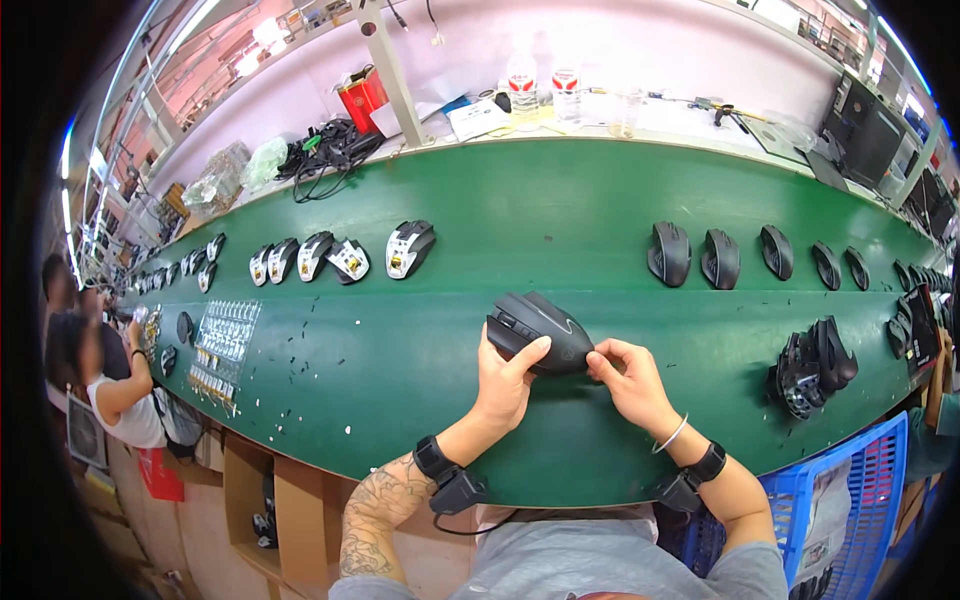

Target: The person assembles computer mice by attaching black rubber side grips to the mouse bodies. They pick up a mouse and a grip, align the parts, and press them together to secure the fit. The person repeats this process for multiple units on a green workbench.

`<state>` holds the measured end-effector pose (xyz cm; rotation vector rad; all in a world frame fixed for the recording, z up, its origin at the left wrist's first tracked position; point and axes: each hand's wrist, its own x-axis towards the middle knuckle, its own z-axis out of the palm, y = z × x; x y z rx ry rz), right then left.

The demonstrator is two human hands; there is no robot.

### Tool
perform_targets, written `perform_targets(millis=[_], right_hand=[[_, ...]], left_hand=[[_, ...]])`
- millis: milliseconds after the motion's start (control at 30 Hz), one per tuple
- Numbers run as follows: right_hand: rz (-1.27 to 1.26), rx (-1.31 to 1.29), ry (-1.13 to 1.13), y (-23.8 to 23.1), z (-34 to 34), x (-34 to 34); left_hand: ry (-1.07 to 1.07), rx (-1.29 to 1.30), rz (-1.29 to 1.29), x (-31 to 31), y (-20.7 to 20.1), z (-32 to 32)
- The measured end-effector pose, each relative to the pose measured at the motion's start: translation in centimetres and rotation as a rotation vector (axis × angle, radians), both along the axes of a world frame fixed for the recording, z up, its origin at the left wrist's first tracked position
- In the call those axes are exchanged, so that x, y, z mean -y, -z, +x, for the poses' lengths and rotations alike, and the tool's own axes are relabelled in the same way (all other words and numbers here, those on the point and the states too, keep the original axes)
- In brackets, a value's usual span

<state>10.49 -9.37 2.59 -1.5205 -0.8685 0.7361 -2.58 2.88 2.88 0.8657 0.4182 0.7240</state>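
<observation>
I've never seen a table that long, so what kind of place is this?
Probably a workshop in a factory. Curved black plastic computer mice and partly uncovered black-and-white mice stand in rows on a long green workbench, where a left hand and right hand hold another black mouse.

A green bench (400, 365) with a smooth top lies under the left hand (505, 385) and the right hand (632, 385), and it extends widely to each side. Ahead of the left hand and to its left, opened computer mice (408, 250), with white and yellow inside, stand in a row on it. Ahead of the right hand and to its right, closed black mice (670, 254) make another row. Nearer than this row, also right of the right hand, dark mouse shells (815, 367) lie in a small heap. Well to the left of the left hand there is a flat set of small clear parts (228, 330). Between these parts and the left hand, tiny scraps (347, 430) are scattered.
</observation>
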Motion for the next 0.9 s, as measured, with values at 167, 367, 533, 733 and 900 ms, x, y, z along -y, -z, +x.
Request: perform_targets(millis=[167, 367, 533, 733, 900], right_hand=[[0.127, -0.328, -0.144, 1.5, 0.7, -0.3], [0.188, -0.337, -0.143, 2.2, 0.9, -0.2], [0.081, -0.370, -0.178, 1.7, 1.6, -0.1], [0.192, 0.224, 0.001, -1.0, -0.4, -0.2], [0.198, 0.478, 0.019, -1.2, 0.4, 0.1]], left_hand=[[0.073, 0.008, -0.039, 0.1, -0.6, -0.1], [0.116, -0.001, -0.007, 0.3, -0.5, 0.1], [0.091, -0.007, -0.033, 0.3, -0.5, 0.0], [0.019, 0.006, 0.031, 1.2, -0.2, 0.2], [0.064, -0.037, -0.019, 1.2, -0.3, -0.2]])
